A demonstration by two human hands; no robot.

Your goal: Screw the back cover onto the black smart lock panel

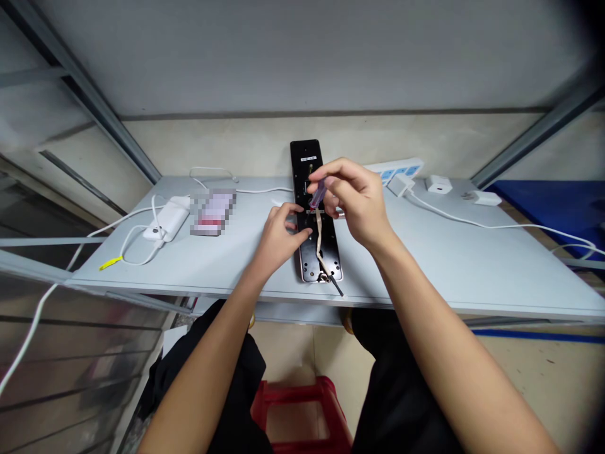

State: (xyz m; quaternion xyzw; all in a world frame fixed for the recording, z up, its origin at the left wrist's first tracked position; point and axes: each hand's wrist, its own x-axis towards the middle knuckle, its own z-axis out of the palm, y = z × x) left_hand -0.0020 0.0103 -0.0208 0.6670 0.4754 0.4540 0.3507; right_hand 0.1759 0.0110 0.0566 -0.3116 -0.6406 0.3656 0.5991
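A long black door lock panel (306,154) lies on the light grey table, its back side up with screw holes and small labels. A taped cable (319,233) runs along it and ends in a dark tip over its near end. My left hand (278,236) grips the panel's left edge, thumb and forefinger apart against it. Above the panel's middle, my right hand (354,195) pinches a screwdriver (319,192) by its clear purple handle. The screwdriver points down toward the panel; its tip is too small to make out.
On the left are a white power bank (170,217) with cables, a blurred-out phone (213,213) and a yellow tag (110,263). A power strip (401,168), a plugged-in charger (401,185) and white adapters (438,183) stand at right. A red stool (293,394) is below.
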